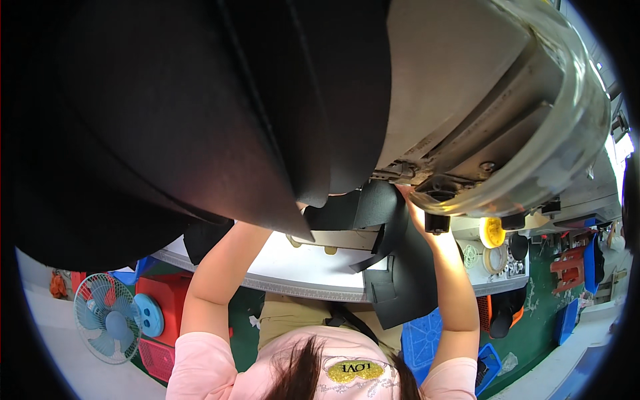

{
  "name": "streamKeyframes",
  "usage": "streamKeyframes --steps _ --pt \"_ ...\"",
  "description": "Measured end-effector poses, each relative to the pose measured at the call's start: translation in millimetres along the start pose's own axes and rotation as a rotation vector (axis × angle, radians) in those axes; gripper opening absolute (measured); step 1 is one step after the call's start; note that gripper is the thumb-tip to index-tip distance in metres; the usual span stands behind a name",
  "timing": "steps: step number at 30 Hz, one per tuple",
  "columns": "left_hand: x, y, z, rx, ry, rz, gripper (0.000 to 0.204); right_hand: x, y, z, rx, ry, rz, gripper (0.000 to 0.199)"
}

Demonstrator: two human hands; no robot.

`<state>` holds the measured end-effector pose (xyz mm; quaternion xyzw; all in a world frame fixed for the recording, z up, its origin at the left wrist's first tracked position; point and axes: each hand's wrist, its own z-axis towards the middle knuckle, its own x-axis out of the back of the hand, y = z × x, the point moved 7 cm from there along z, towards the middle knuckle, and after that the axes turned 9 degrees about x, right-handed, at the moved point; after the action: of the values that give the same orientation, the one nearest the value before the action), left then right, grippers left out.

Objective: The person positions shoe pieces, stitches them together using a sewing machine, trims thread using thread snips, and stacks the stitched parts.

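A large black sheet of leather-like material [200, 120] hangs close in front and fills the upper left. Beside it looms a sewing machine head [460, 87] with a clear plastic cover. My left hand [302, 206] reaches up behind the black sheet; only a sliver shows, and its fingers are hidden. Under the machine head lies my right hand [406, 193], next to the black material, with its fingers mostly covered by the machine. More black pieces [410, 280] with cut slots and strips lie over the table's near edge, between my forearms.
The white table [267, 267] has a ruler-like strip along its front edge. Thread rolls and a yellow spool [492, 233] sit on its right. To the left stand a blue fan [110, 320] and a red stool [163, 300]. Blue crates [421, 343] are on the green floor.
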<state>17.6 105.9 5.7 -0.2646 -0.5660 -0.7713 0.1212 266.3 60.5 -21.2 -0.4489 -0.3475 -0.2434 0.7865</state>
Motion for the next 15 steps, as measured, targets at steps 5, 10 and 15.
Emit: streamKeyframes --steps 5,10,15 --pt "-9 -2 -7 -0.033 -0.01 -0.096 0.069 13 -54 -7 0.368 0.333 0.202 0.049" --pt "-17 43 -48 -0.572 0.176 0.242 0.059 12 -105 -9 0.566 0.429 -0.315 0.055" --pt "-15 70 -69 -0.919 0.411 0.455 0.031 26 -113 -9 0.656 0.488 -0.289 0.048"
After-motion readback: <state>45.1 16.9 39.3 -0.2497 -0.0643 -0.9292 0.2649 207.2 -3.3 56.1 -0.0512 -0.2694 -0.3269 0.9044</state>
